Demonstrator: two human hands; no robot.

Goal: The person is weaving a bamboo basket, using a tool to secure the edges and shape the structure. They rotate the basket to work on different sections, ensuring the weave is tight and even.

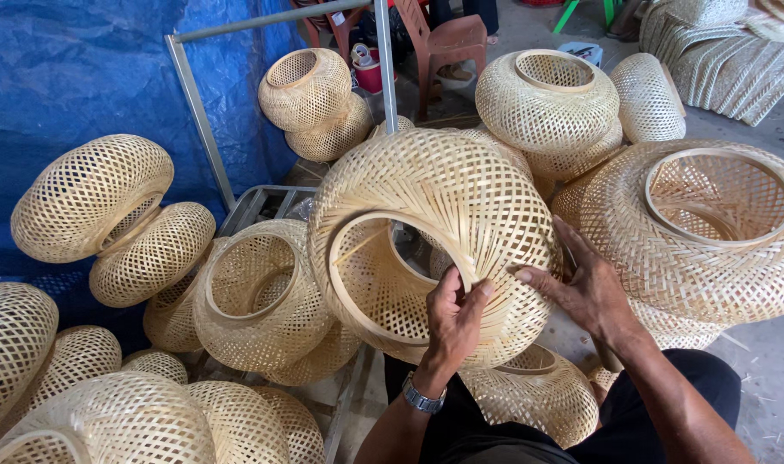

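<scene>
Blue tarpaulin hangs far left behind piled baskets while we tilt the round pale woven bamboo lampshade toward us at centre, left hand pinching its rim, right hand spread open, steadying its side.

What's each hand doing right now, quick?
Left hand: closed, gripping the rim of the woven bamboo shade.
Right hand: open, fingers pressed against the shade's side.
</scene>
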